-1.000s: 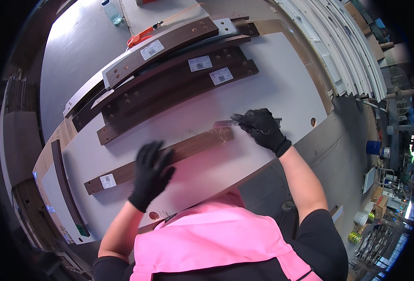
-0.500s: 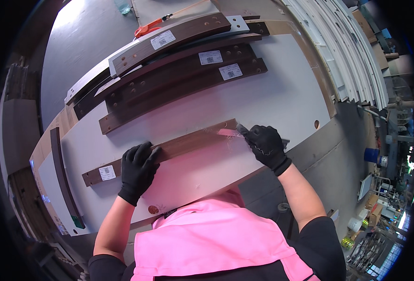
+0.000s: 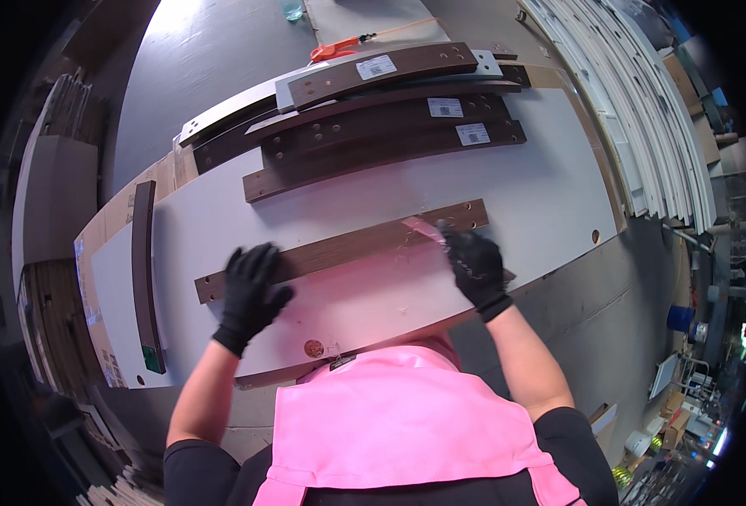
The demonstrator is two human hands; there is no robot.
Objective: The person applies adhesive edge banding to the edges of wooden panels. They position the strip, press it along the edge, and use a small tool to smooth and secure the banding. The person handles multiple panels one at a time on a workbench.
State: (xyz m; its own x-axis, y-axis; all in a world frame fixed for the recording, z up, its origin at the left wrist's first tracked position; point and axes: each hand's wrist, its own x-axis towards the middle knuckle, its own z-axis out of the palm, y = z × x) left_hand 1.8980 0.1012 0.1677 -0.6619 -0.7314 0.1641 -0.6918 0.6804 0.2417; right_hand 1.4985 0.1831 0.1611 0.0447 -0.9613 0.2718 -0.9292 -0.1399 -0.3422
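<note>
A brown wooden strip (image 3: 348, 245) with holes at both ends lies on the white board (image 3: 558, 194). My left hand (image 3: 252, 291), in a black glove, rests at the strip's left part with its fingers apart. My right hand (image 3: 474, 266), also gloved, is closed around a flat blade-like tool (image 3: 420, 228), whose pinkish-looking end is over the strip's right part. Small shavings or scraps lie near it.
Stacked brown and white planks (image 3: 381, 139) lie behind, with orange tools (image 3: 331, 49) and a bottle (image 3: 293, 10) beyond. A dark strip (image 3: 144, 270) lies crosswise at left. Long white pieces (image 3: 634, 126) are stacked at right; a blue bucket (image 3: 679, 318) stands lower.
My left hand has moved up onto the strip. The tool in my right hand has changed angle over the strip. The strip appears farther right and higher as the view has shifted.
</note>
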